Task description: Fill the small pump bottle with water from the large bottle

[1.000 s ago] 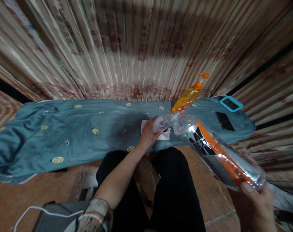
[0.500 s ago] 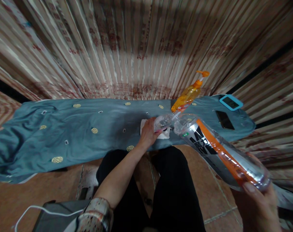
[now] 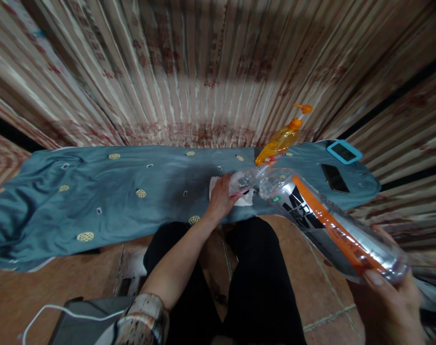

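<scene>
My right hand [image 3: 390,297] grips the base of a large clear plastic bottle [image 3: 322,220] with a silver, black and orange label. The bottle is tilted, its neck pointing down and left. My left hand [image 3: 221,194] is closed around a small clear plastic bottle [image 3: 242,181], whose mouth faces the large one's. Their mouths are close together; whether they touch I cannot tell. Under the small bottle and my left hand lies a white tissue [image 3: 245,199] on the cloth.
A blue-green patterned cloth [image 3: 163,177] covers the narrow table. Behind the bottles stands a yellow pump bottle [image 3: 278,143]. A blue-framed digital clock [image 3: 344,151] and a dark phone [image 3: 335,178] lie at the right end. A striped curtain [image 3: 189,72] hangs behind.
My right hand and the base of the large bottle have shifted slightly to the right. My left hand and the small bottle have stayed in place.
</scene>
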`<state>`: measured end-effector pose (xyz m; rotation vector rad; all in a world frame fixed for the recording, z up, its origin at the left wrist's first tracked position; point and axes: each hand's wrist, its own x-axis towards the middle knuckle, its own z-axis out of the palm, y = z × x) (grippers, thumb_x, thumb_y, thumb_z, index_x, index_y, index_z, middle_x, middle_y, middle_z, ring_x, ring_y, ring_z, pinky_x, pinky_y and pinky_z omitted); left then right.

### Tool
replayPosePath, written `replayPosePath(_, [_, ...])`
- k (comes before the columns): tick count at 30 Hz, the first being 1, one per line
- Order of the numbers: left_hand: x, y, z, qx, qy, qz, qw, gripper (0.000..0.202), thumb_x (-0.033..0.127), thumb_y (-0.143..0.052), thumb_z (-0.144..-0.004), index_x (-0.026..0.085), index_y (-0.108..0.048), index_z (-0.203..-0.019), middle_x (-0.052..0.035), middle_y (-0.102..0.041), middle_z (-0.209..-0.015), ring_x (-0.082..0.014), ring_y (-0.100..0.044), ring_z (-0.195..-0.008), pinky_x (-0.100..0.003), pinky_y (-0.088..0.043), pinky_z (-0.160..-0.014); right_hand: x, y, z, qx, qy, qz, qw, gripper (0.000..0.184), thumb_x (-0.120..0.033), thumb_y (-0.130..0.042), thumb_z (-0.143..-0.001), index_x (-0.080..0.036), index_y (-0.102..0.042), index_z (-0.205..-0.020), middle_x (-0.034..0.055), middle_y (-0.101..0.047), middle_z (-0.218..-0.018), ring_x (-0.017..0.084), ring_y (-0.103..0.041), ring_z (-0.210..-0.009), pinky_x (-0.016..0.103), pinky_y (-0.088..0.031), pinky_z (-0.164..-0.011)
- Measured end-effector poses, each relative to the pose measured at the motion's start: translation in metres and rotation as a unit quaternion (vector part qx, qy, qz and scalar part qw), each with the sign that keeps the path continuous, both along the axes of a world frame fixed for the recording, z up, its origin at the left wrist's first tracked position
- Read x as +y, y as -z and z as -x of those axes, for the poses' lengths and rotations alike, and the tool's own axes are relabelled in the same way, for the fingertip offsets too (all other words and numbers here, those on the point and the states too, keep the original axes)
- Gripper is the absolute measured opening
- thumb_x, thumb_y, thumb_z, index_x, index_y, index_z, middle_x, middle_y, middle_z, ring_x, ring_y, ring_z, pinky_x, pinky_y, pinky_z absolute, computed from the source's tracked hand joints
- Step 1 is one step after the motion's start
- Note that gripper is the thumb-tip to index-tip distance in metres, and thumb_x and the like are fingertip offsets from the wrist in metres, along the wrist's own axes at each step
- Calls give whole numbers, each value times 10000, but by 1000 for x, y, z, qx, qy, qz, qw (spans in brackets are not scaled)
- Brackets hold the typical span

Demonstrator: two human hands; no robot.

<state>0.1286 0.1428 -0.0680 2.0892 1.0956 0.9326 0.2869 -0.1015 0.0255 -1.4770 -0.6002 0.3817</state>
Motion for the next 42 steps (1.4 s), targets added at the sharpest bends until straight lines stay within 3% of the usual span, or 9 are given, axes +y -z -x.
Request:
replayPosePath(5, [0,-1,1,-6,2,-2,1000,576,266,-747,-722,204,-454,-1213,-94,-591,-1181,-284,-559,-1142,-454,-465,-968,2,-3,4,6,4,-6,1000,901,-393,-833,-549,-238,-506,-1374,125,-482,-1283,386,-468,-1161,543,-513,-842])
replayPosePath(12, [0,0,0,1,0,-8,1000,602,260,-748,-720,211,-433,-1230,-103,-583,-1224,-290,-553,-1171,-455,-470,-968,-2,1,-4,-7,15,9,1000,971,-418,-836,-539,-261,-457,-1419,114,-446,-1330,396,-397,-1238,610,-372,-983])
replayPosePath(19, [0,2,0,5,-3,-19,1000,609,261,-758,-712,199,-429,-1221,-110,-595,-1194,-286,-566,-1148,-450,-469,-963,1,-9,10,3,24,4,1000,967,-404,-830,-575,-301,-416,-1444,94,-458,-1316,375,-418,-1223,571,-455,-915])
replayPosePath(26, [0,3,1,-4,-2,-16,1000,610,247,-754,-710,202,-432,-1225,-110,-583,-1213,-285,-559,-1161,-459,-459,-980,0,-6,7,-35,24,7,999,929,-432,-810,-579,-256,-456,-1419,105,-480,-1293,367,-432,-1215,610,-220,-1072])
replayPosePath(32, [0,2,0,-6,-4,-11,1000,607,230,-758,-703,207,-438,-1218,-102,-584,-1213,-284,-557,-1158,-450,-467,-968,0,1,0,-37,6,-18,999,874,-398,-808,-589,-270,-488,-1392,101,-484,-1280,370,-452,-1191,609,-364,-992])
replayPosePath(36, [-1,1,-1,-4,-4,-4,1000,617,223,-764,-699,196,-435,-1221,-106,-579,-1221,-284,-551,-1165,-448,-459,-977,0,1,1,-34,16,-13,999,898,-405,-815,-582,-264,-479,-1403,105,-482,-1284,365,-441,-1202,614,-269,-1046])
replayPosePath(42, [-2,-1,0,1,-7,4,1000,603,243,-760,-707,192,-443,-1217,-108,-587,-1201,-287,-556,-1155,-445,-464,-968,1,-2,1,-31,13,-27,999,873,-379,-822,-577,-260,-505,-1382,102,-496,-1267,352,-461,-1187,571,-383,-998])
